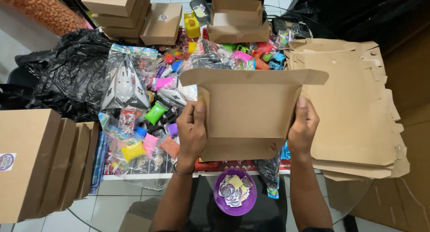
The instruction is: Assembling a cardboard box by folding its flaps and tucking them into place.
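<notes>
Both hands grip one brown cardboard box [248, 113], held above the middle of the counter [134, 180]. Left hand [191, 131] closes on its left wall, thumb on the inner face; right hand [303, 124] closes on its right wall. Top flap stands open and flat toward the far side; inside looks empty as far as visible.

Progress, judged from layout: box is folded into shape but unfilled and unsealed. Finished, closed boxes [38, 162] with round stickers stand in a row at near left; more closed boxes [121, 12] are stacked far left. A thick stack of flat box blanks [354, 106] remains on the right, so much is left.

Surface: glass-topped counter, crowded with small bagged toys [152, 111] in bright colours and a toy plane in a bag [124, 82]. A purple bowl of round stickers [235, 191] sits at the near edge. Black plastic bags [67, 71] lie left. Floor is pale tile.
</notes>
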